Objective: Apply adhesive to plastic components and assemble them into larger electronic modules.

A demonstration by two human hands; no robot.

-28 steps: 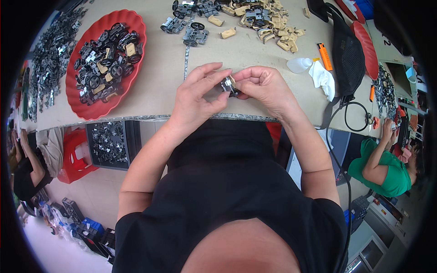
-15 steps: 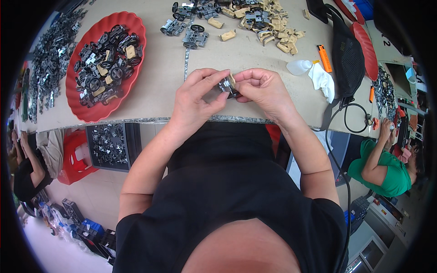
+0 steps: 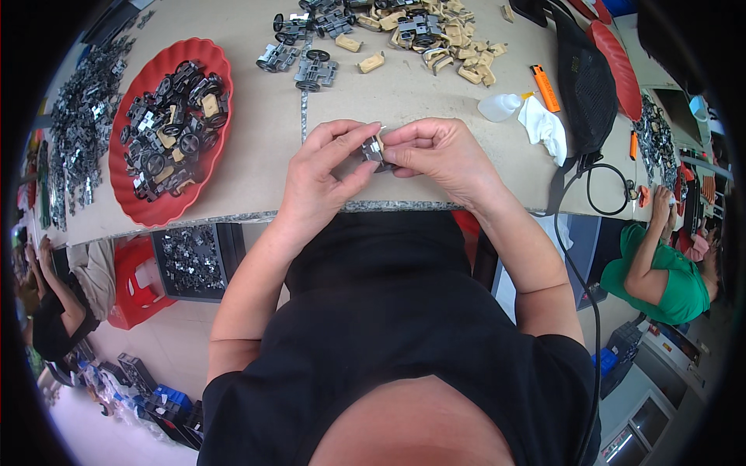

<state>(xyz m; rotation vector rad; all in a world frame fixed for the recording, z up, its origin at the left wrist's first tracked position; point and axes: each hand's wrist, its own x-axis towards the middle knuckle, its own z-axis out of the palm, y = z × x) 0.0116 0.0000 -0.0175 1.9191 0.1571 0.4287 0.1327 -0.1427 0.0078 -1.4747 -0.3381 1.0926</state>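
Thumb and fingers of the left hand are pinching one side of a small black, grey and tan plastic part, while the right hand is gripping the other side with its fingertips closed in and curled. That part is sitting between the two hands, just beyond the speckled grey front edge of the beige tabletop, and both forearms are reaching over that edge. To the left, a scalloped red plastic bowl full of black wheeled pieces is overhanging the edge a bit, with a decent strip of tabletop separating it from the left hand. Grey wheeled plastic chassis and a heap of tan plastic pieces are lying toward the far edge, well apart from the fingers, so tabletop is stretching between. Over right, a crumpled white tissue and a translucent white bottle are bordering the right hand's space, and a black cable is looping near the front edge.
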